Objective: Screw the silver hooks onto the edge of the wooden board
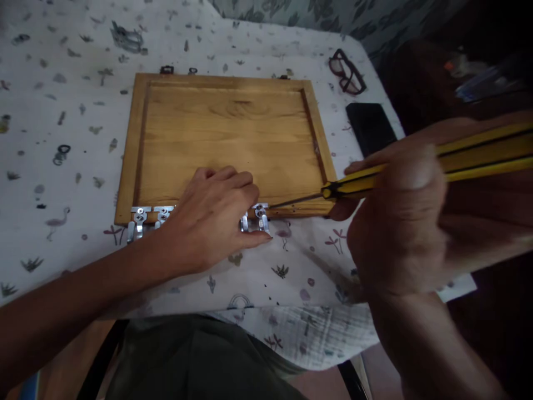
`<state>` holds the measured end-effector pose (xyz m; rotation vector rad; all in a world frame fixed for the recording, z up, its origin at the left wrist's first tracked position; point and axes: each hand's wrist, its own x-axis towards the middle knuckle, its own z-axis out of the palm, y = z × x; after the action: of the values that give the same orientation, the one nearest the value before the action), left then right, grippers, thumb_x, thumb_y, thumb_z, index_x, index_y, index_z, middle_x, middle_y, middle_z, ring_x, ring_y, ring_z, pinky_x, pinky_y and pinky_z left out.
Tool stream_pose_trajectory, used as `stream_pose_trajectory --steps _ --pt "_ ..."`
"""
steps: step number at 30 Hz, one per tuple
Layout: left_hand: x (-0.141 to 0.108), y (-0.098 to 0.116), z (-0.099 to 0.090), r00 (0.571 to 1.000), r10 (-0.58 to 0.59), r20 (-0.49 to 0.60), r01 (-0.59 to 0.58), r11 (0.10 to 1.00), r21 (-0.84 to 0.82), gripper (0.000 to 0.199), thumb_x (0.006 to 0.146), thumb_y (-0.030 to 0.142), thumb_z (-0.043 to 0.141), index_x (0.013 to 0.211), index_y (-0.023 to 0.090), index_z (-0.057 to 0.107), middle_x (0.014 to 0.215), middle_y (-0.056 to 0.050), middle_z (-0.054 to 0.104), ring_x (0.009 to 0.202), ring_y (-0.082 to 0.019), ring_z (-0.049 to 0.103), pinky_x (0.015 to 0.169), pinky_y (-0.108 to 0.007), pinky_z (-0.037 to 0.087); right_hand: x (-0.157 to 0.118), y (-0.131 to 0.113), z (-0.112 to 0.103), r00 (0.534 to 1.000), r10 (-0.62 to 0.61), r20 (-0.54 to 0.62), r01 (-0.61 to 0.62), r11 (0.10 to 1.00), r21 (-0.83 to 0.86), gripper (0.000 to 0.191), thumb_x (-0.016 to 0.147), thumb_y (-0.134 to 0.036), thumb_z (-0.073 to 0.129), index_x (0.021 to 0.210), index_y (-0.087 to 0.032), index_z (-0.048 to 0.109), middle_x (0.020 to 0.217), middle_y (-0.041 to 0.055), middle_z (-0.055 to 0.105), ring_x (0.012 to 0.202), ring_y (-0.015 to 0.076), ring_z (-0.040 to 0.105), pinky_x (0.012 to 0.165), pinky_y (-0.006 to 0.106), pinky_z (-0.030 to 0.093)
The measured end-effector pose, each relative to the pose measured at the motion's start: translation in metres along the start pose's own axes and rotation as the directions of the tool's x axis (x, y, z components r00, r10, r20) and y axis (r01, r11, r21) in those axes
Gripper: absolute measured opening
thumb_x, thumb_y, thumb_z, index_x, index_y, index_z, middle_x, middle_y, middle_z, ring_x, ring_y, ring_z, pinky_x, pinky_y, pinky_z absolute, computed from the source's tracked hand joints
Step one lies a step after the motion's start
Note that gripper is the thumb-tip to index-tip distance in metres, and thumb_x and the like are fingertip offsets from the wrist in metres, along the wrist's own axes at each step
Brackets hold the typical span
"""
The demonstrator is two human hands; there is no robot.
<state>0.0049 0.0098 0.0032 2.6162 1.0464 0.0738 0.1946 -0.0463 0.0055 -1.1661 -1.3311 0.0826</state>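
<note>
A honey-coloured wooden frame-and-panel board [229,128] lies flat on the cloth. Along its near edge runs a row of bright metal double hooks [139,222], partly covered by my left hand [212,216], which rests palm down across the board's near edge and holds nothing. My right hand [395,222] is shut around a yellow-and-black screwdriver [353,183]. Its thin steel shaft points left, and the tip sits at the rightmost hook [261,214]. Any hooks under my left hand are hidden.
A floral-print white tablecloth [62,194] covers the table. Dark-framed glasses [347,72] and a black phone [370,128] lie beyond the board to the right. Small dark metal fittings [166,69] sit at the board's far edge. Past the table's right edge are dim, cluttered items.
</note>
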Motion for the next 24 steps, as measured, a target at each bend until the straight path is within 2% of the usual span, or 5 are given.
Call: stream_pose_trajectory --steps 3,8,17,21,24 --pt "0.000 0.000 0.000 1.000 0.001 -0.011 -0.001 1.000 0.001 0.041 0.084 0.054 0.085 0.093 0.017 0.073 0.099 -0.008 0.069 0.107 -0.034 0.065 0.092 -0.047 0.046 0.000 0.004 0.008 0.994 -0.101 0.045 0.104 0.993 -0.055 0.034 0.096 -0.050 0.075 0.076 -0.024 0.065 0.065 -0.0035 0.059 0.056 0.0121 0.053 0.051 0.030 0.038" --pt "-0.002 0.001 -0.002 1.000 0.011 0.002 -0.011 1.000 0.003 0.039 0.086 0.052 0.085 0.093 0.016 0.071 0.097 -0.007 0.069 0.106 -0.034 0.065 0.091 -0.047 0.045 0.002 0.013 0.010 0.990 -0.140 0.010 0.140 0.990 -0.005 0.031 0.096 -0.047 0.075 0.078 -0.023 0.066 0.066 -0.0020 0.058 0.058 0.0115 0.051 0.051 0.029 0.035" --pt "-0.002 -0.002 0.002 0.999 0.031 -0.044 -0.030 0.999 0.017 0.040 0.086 0.056 0.082 0.089 0.018 0.070 0.094 -0.006 0.069 0.101 -0.031 0.065 0.086 -0.045 0.046 -0.003 0.003 0.010 0.998 -0.017 0.068 0.019 0.999 -0.027 0.029 0.096 -0.048 0.075 0.084 -0.024 0.065 0.071 -0.0025 0.059 0.060 0.0106 0.052 0.055 0.030 0.041" --pt "-0.002 -0.001 0.002 0.999 0.029 -0.046 -0.028 0.999 0.023 0.038 0.088 0.055 0.081 0.090 0.018 0.070 0.094 -0.007 0.069 0.102 -0.032 0.065 0.088 -0.045 0.046 -0.001 0.001 0.010 0.993 -0.051 0.102 0.052 0.999 0.001 0.027 0.097 -0.043 0.074 0.081 -0.024 0.061 0.069 -0.0024 0.060 0.057 0.0119 0.052 0.052 0.031 0.042" --pt "-0.002 0.000 0.000 1.000 0.015 -0.026 -0.014 0.999 0.039 0.036 0.089 0.054 0.079 0.092 0.018 0.070 0.096 -0.006 0.068 0.103 -0.031 0.065 0.089 -0.045 0.046 0.003 0.000 0.009 0.984 -0.096 0.153 0.106 0.993 -0.054 0.026 0.098 -0.039 0.072 0.081 -0.024 0.060 0.071 -0.0014 0.060 0.063 0.0144 0.060 0.055 0.032 0.046"
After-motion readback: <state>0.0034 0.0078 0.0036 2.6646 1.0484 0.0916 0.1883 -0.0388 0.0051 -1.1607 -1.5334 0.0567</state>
